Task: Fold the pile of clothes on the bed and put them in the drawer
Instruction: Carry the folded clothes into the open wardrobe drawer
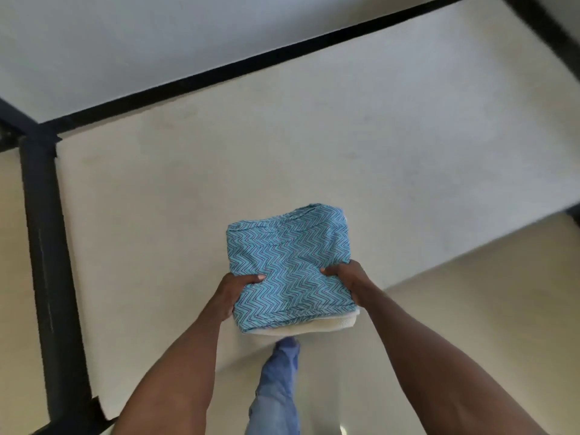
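Carrying 2 folded clothes to the drawer.
Left hand [233, 293] & right hand [350, 282] grip the stack [288, 265]; next: find drawer, not in view.

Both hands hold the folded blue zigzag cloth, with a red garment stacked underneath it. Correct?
Not quite. In the head view the garment under the blue zigzag cloth is cream, not red. The left hand and right hand do hold the stack.
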Demonstrator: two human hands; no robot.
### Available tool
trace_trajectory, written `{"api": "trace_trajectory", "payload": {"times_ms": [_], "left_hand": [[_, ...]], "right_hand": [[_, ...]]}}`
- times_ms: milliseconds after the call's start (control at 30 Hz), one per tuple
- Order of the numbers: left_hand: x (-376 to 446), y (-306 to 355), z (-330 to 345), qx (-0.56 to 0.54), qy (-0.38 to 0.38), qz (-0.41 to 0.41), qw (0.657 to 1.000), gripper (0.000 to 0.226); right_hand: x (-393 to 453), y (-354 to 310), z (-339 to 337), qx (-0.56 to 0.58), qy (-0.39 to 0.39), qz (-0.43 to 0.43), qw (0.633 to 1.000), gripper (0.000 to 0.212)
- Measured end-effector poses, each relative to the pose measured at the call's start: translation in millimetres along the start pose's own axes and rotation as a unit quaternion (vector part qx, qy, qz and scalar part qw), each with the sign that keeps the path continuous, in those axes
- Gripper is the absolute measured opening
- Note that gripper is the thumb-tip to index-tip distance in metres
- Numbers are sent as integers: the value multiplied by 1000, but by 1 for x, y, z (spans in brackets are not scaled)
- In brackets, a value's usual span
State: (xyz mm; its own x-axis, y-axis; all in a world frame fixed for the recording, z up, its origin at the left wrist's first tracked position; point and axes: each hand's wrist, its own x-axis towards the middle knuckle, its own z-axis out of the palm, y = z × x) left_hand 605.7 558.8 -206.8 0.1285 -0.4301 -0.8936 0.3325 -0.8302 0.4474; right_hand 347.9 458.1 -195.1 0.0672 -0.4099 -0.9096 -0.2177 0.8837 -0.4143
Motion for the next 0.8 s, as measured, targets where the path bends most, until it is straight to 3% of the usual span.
{"api": "trace_trajectory", "payload": {"times_ms": [167, 433, 600, 800], "left_hand": [[-111, -31, 103, 78, -84, 4, 993, 42], [-276, -138, 286, 226, -202, 27, 953, 46], [-356, -212, 417, 340, -299, 17, 891, 34], [-401, -285, 575, 484, -359, 25, 798, 47]], "right_hand": [[-128, 73, -124, 65, 46, -41, 996, 34], [-326, 268, -295, 238, 135, -73, 959, 38], [-417, 394, -383, 353, 214, -78, 908, 43], [-488, 499, -475, 468, 298, -92, 827, 41]]}}
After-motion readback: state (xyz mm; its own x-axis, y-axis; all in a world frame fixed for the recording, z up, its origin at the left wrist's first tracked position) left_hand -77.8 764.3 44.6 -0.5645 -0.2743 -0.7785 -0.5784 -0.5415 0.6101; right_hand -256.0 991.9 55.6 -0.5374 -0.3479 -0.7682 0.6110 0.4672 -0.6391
